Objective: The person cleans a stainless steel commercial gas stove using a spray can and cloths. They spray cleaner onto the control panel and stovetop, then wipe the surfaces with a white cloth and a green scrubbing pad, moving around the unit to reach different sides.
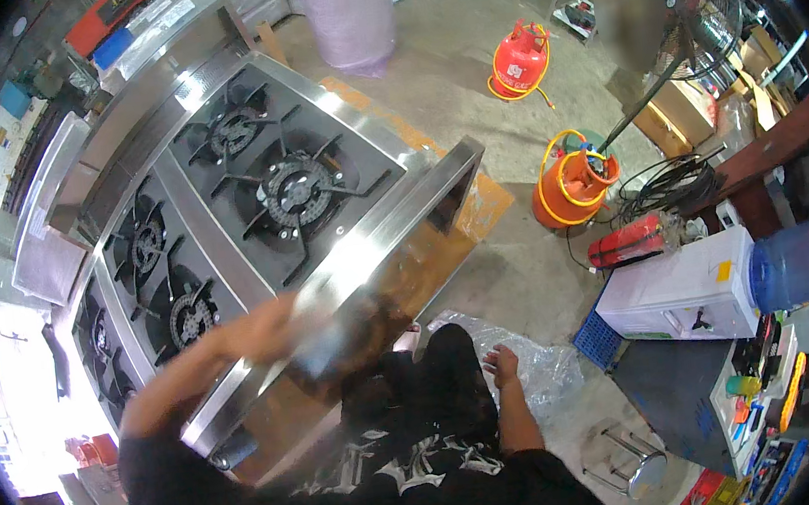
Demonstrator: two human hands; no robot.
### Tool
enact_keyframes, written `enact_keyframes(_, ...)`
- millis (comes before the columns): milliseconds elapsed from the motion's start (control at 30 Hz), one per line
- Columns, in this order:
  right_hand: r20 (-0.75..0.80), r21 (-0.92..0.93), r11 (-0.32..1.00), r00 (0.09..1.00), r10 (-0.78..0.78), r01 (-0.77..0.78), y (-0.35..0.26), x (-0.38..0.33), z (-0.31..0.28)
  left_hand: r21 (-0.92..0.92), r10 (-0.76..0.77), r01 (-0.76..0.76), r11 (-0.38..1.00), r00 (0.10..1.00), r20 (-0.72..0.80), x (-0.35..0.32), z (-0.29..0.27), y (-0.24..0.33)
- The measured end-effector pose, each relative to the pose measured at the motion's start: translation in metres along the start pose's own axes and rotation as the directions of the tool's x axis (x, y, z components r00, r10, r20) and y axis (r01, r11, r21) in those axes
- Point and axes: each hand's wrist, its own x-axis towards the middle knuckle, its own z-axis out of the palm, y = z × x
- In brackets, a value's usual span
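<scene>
A large stainless-steel gas stove [210, 230] with several black burners stands in front of me, to the left. My left hand [266, 332] is at its front steel rail, smeared by motion. Just beside that hand is a pale grey-blue blurred patch [321, 346], too smeared to name. The nearest burner [193, 317] lies just beyond my left forearm. My right hand [501, 365] hangs at my right side with its fingers loosely apart and nothing in them. Below it, clear plastic sheeting [544, 366] lies crumpled on the floor.
Two gas cylinders, one red [519, 61] and one orange [576, 187] with yellow hoses, stand on the floor. To the right are a fire extinguisher [629, 239], a white water dispenser [676, 290] and a metal stool [645, 473]. A pedestal fan [702, 19] stands farther back.
</scene>
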Motion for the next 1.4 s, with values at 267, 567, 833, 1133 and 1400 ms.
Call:
enact_keyframes(267, 0.019, -0.521, 0.853, 0.999, 0.040, -0.024, -0.110, 0.080, 0.033, 0.096, -0.072, 0.078, 0.992, 0.995, -0.064, 0.021, -0.004, 0.028)
enact_keyframes(567, 0.171, -0.373, 0.926, 0.985, 0.013, 0.052, -0.231, 0.159, 0.022, -0.087, -0.303, 0.297, 0.951, 0.951, -0.064, 0.218, -0.029, 0.134)
enact_keyframes(833, -0.003, -0.693, 0.711, 0.986, 0.169, -0.124, -0.292, 0.243, -0.102, -0.261, -0.104, 0.184, 0.948, 0.951, 0.290, 0.279, -0.052, 0.120)
enact_keyframes(1133, 0.079, -0.403, 0.915, 0.996, 0.028, 0.006, -0.366, 0.233, -0.030, -0.261, -0.339, 0.386, 0.885, 0.917, 0.209, 0.256, -0.053, 0.098)
enact_keyframes(1400, 0.152, -0.565, 0.823, 0.973, 0.171, -0.056, -0.350, 0.221, 0.030, -0.091, -0.403, 0.397, 0.913, 0.851, -0.337, 0.171, -0.007, 0.175)
